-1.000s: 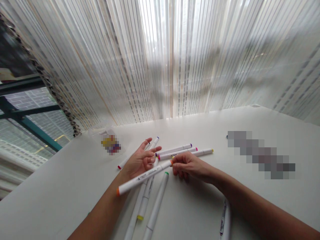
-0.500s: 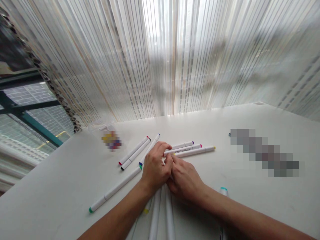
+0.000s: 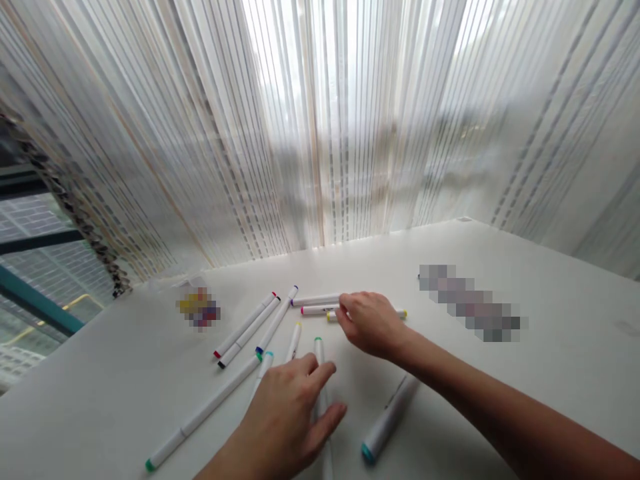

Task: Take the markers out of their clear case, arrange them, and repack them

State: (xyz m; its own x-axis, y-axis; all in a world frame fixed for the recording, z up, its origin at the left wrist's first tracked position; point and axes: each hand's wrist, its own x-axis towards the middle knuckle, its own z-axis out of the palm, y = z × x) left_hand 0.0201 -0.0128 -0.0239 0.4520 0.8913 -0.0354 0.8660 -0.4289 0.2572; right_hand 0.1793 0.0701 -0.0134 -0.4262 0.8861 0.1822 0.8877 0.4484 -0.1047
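Note:
My left hand [image 3: 293, 407] hovers low over the table with thumb and forefinger apart, holding nothing. Beneath and beside it lie white markers: a green-ended marker [image 3: 319, 353], a yellow-ended marker [image 3: 294, 343] and a light-blue-ended marker [image 3: 263, 370], partly covered by the hand. My right hand [image 3: 373, 323] is closed, its fingers curled down over another yellow-ended marker [image 3: 332, 317], whose two ends stick out. Just behind that one lie a pink-ended marker [image 3: 313, 311] and a purple-ended marker [image 3: 315, 301], their right parts hidden by the fingers.
Left of the hands lie a red-ended marker [image 3: 246, 323], a black-ended marker [image 3: 250, 331], a blue-ended marker [image 3: 277, 320] and a long green-ended marker [image 3: 205, 410]. A teal-ended marker [image 3: 387, 423] lies near front. Blurred items sit on both sides; a striped curtain [image 3: 320, 133] hangs behind.
My hands were together over the markers; now they are apart. My left hand has come back towards me and opened. My right hand stays by the markers. The view has swung right.

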